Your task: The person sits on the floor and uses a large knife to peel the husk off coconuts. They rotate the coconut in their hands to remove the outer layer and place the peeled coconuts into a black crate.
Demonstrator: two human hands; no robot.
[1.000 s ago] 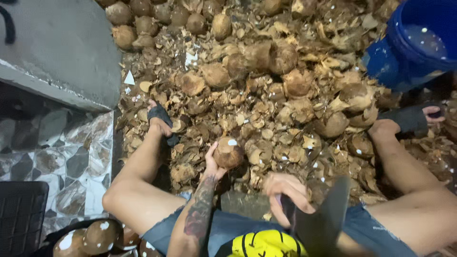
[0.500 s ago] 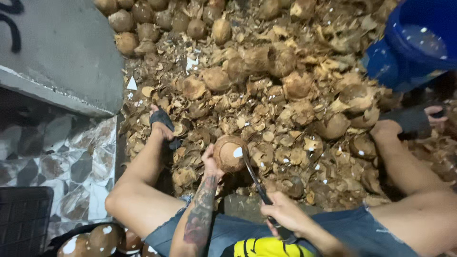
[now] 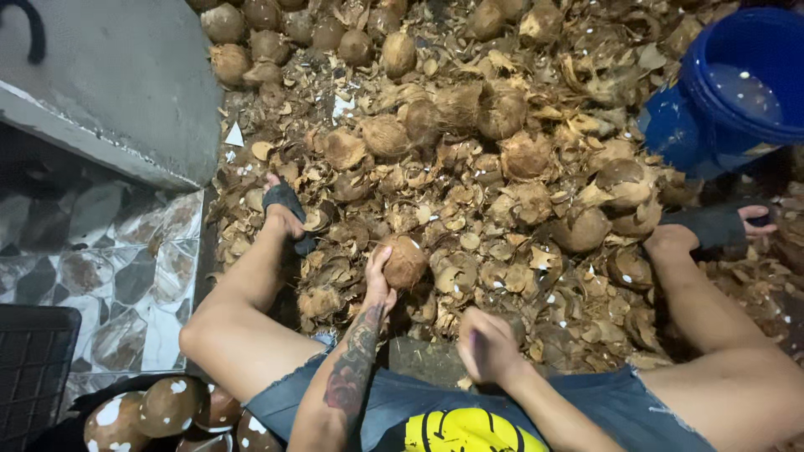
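The coconut sits in front of the person, between the two bare legs, just above the heap of broken husk pieces. The left hand cups it from its left and lower side, with the fingers curled around the round brown shell. It looks hard, rough and a little hairy, so I judge it is stiff, fairly heavy for its size and not slippery. A wide grip around the middle, as now, seems the safest place to hold, because a round thing can roll out of a small pinch.

The right hand is lower and nearer the body, closed into a fist. It is blurred, and I cannot tell what it grips.

Around the coconut the ground is full of loose shells and whole coconuts, so the footing there is uneven. Open room is mainly straight above the heap. To the left a grey concrete block and a tiled floor make a hard edge. To the upper right stands a blue bucket, well apart. Peeled coconuts lie at the lower left, near the left thigh.
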